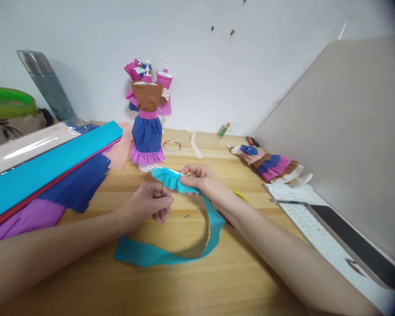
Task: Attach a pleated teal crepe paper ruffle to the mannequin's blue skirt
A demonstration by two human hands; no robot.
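My right hand [200, 181] pinches a turquoise crepe-paper strip [213, 224] near its gathered end. Small pleats run along that end, and a whitish edge shows on top. From the hand the strip's flat length curls down and left onto the table. Just below the ruffle is my left hand [153, 202], its fingers curled together; anything they hold is hidden. Behind the ruffle stands a small dress form [147, 131] in a brown paper top and a blue skirt with a pink-purple frill.
Crepe-paper rolls and sheets [57, 169] lie at left, near a tilted flask [41, 79] and a green tape roll [9, 102]. Another dressed figure [271, 164] lies at right by a white board [303, 219]. A bracelet [171, 145] and pale strip [195, 146] lie farther back.
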